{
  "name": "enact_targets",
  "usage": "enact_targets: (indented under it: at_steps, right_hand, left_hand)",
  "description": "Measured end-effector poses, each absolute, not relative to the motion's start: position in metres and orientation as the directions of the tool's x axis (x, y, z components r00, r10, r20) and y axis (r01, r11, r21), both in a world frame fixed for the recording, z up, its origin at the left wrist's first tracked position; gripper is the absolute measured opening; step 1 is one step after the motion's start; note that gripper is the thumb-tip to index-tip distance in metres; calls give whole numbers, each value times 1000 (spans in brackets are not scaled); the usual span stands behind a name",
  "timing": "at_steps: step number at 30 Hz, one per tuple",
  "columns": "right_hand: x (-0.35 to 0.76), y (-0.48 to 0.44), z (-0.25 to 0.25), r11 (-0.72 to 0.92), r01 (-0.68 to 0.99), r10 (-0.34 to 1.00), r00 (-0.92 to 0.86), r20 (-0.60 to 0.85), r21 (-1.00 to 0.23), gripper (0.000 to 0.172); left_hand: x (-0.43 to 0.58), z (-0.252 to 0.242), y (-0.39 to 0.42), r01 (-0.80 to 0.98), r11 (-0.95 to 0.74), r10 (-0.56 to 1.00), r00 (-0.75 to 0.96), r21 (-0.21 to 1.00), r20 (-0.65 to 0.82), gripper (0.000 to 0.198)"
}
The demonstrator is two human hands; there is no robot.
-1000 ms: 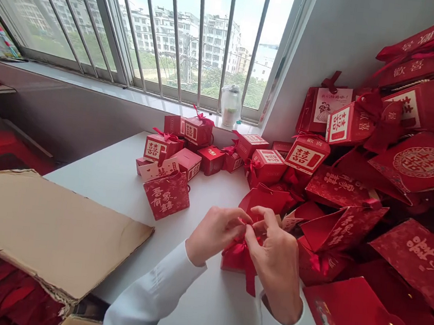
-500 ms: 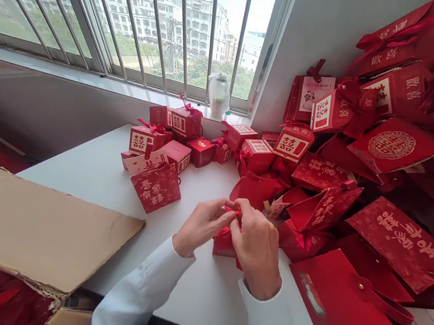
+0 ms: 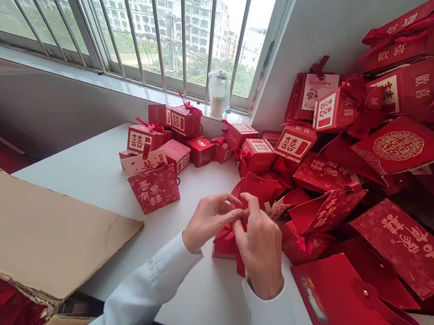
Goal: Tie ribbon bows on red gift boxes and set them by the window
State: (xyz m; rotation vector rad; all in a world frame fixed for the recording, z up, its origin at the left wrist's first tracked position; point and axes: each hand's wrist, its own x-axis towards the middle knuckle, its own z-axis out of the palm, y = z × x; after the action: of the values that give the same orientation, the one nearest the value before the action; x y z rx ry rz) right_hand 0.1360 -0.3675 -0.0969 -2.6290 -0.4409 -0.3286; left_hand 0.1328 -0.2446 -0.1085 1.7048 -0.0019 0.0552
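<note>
A small red gift box point(image 3: 223, 250) stands on the white table in front of me, partly covered by my hands. Red ribbon point(image 3: 228, 234) lies across its top and runs up under my fingers. My left hand point(image 3: 211, 220) is closed in a pinch over the box, thumb pointing right. Against its fingertips, my right hand point(image 3: 260, 244) pinches too, its index finger raised and bent. The ribbon's part between the fingertips is mostly hidden. Just behind the hands stands an open red gift bag point(image 3: 257, 187).
Several red boxes point(image 3: 179, 153) and a printed red bag point(image 3: 154, 189) stand at the table's back left. A big pile of red bags point(image 3: 328, 210) and boxes fills the right side. A cardboard carton point(image 3: 46, 232) stands at left. A wrapped jar point(image 3: 218, 93) is on the windowsill.
Both hands have shifted slightly right. The right index finger has lifted, and the gap between the left index finger and thumb is wider. The box stays in place.
</note>
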Motion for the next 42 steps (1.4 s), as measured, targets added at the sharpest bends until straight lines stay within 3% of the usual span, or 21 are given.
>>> enact_targets:
  at_steps: [5,12,16,24,29,33,39,42]
  right_hand:
    - [140,-371,-94,-753,372,225,921,318,-543,39]
    - [149,-377,-102,-718,355,330,931,157,-598,43]
    - [151,-382,-104,-683,356,367,922,121,-638,42]
    - [147,-393,-106,-663,497,406,867,288,-559,53]
    - [155,-404,-120,-598,621,463,784,415,-506,62]
    - [157,-410,-130,-460,643,466,762,450,-613,59]
    - [149,-431,-147,-334,485,277,870,407,-808,48]
    - [149,-447,-168,-327,424,339,887,313,-845,71]
  left_hand:
    - [132,-95,-243,-61,-212,11,998,975,65,28]
    - [138,-103,-235,17,-227,-63,998,974,-32,30]
    - [138,-103,-236,-16,-280,-89,996,960,-10,30]
    - [140,-87,-245,-110,-323,-153,986,940,62,29]
    - [147,-89,-244,-96,-249,-203,978,964,45,31]
    - [148,-96,-245,-18,-184,-207,978,983,-21,36]
    - [146,-100,-246,22,-105,-190,981,994,-42,28]
    - [147,-95,-244,29,-134,-145,988,991,-48,25]
